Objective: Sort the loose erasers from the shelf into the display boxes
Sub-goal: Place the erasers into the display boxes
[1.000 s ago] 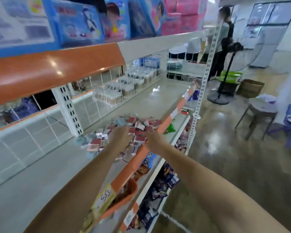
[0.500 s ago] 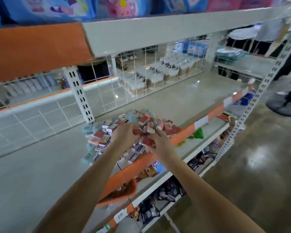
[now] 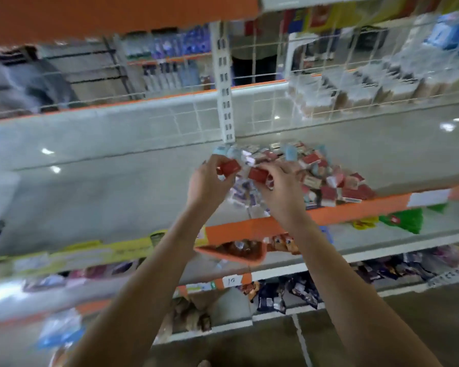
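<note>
Two hands work over one heap of loose erasers (image 3: 326, 178) on a pale grey shelf (image 3: 117, 192). The heap holds several dozen small packs — too many and too blurred to count exactly — and it lies toward the shelf's front edge, spreading from the foot of the white slotted upright (image 3: 225, 83) at the back out to the orange front lip (image 3: 355, 210).

The erasers are small flat rectangular blocks in wrappers: mostly red with a white end, some pale blue, a few white with dark print. They lie tumbled at all angles, with no shared direction.

The left hand (image 3: 210, 181) pinches one red eraser (image 3: 229, 166) between thumb and curled fingers; its long axis runs roughly left to right, parallel with the shelf's front edge, tilted a little upward to the right. The right hand (image 3: 281, 186) pinches a second red eraser (image 3: 259, 174) the same way, its long axis also near level, sloping slightly down to the right. The two held erasers sit just beside each other above the left side of the heap, near end to end but apart.

Below the front lip hangs one orange display box (image 3: 233, 256) with small packs inside — its contents are blurred.
</note>
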`<state>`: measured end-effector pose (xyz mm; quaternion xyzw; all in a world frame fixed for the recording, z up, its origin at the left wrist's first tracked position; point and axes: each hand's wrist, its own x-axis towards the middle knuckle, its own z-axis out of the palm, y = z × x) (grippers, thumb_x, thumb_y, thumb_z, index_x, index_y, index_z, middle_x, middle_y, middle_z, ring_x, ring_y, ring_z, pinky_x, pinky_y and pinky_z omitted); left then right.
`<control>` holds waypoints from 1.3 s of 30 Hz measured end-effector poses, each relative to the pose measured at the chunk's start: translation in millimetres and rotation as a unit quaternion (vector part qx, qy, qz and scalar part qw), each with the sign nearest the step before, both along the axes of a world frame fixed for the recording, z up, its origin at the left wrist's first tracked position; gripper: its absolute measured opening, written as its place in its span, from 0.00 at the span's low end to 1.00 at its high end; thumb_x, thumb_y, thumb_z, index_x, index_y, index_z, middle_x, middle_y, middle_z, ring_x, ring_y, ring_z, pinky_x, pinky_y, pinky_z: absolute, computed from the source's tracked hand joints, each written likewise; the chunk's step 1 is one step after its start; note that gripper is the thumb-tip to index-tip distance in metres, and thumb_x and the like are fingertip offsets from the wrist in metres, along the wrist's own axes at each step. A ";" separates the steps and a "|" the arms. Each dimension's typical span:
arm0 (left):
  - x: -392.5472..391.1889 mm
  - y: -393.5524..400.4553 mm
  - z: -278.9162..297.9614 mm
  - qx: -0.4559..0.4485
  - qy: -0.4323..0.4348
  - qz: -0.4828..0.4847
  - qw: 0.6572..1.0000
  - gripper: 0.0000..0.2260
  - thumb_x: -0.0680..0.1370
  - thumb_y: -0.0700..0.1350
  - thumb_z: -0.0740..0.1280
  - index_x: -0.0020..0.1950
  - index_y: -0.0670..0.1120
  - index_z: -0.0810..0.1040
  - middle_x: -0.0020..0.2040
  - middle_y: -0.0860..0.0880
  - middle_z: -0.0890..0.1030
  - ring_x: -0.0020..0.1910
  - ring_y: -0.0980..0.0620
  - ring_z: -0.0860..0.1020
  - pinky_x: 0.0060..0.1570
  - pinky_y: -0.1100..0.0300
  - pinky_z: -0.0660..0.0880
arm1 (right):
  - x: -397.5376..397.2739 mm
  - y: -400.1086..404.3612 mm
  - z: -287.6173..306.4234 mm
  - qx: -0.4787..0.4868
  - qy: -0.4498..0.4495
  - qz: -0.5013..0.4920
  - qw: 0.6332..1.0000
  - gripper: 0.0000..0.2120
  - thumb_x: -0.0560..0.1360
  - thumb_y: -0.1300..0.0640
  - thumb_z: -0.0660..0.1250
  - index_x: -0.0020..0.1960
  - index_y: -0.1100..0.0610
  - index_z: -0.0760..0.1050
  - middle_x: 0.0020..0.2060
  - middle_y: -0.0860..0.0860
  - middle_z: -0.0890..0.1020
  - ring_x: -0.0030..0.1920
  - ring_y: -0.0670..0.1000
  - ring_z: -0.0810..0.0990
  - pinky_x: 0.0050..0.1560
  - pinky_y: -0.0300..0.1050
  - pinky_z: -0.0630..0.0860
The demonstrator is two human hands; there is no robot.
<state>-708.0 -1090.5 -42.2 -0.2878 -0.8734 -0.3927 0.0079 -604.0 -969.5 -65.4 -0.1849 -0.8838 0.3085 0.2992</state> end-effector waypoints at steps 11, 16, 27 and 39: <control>-37.4 -185.3 30.8 0.165 -0.131 0.116 0.971 0.09 0.73 0.54 0.63 0.41 0.51 0.79 0.34 0.54 0.80 0.28 0.61 0.73 0.34 0.61 0.71 | -71.3 -153.0 43.0 -0.123 0.045 0.176 0.976 0.10 0.74 0.57 0.69 0.55 0.58 0.81 0.43 0.49 0.81 0.42 0.45 0.78 0.46 0.31 0.72; -59.1 -289.0 41.7 0.212 -0.195 0.152 0.945 0.12 0.81 0.48 0.59 0.41 0.49 0.78 0.26 0.56 0.79 0.26 0.59 0.69 0.31 0.67 0.70 | -111.6 -241.8 56.9 -0.232 -0.006 0.249 0.940 0.08 0.77 0.55 0.65 0.44 0.57 0.80 0.32 0.49 0.80 0.29 0.39 0.77 0.37 0.30 0.74; -118.8 -478.0 40.4 0.254 -0.248 0.151 0.922 0.12 0.81 0.44 0.60 0.40 0.44 0.76 0.25 0.53 0.79 0.21 0.61 0.67 0.26 0.69 0.66 | -199.6 -412.5 57.3 -0.364 -0.101 0.346 0.859 0.17 0.79 0.58 0.60 0.35 0.62 0.77 0.30 0.56 0.79 0.25 0.43 0.78 0.28 0.34 0.76; -220.1 -594.7 32.3 0.195 -0.218 0.153 0.944 0.11 0.77 0.44 0.66 0.52 0.37 0.80 0.34 0.50 0.74 0.30 0.56 0.67 0.34 0.66 0.66 | -306.1 -515.8 55.6 -0.355 -0.161 0.396 0.831 0.10 0.79 0.61 0.59 0.46 0.65 0.76 0.36 0.57 0.81 0.31 0.47 0.80 0.35 0.37 0.79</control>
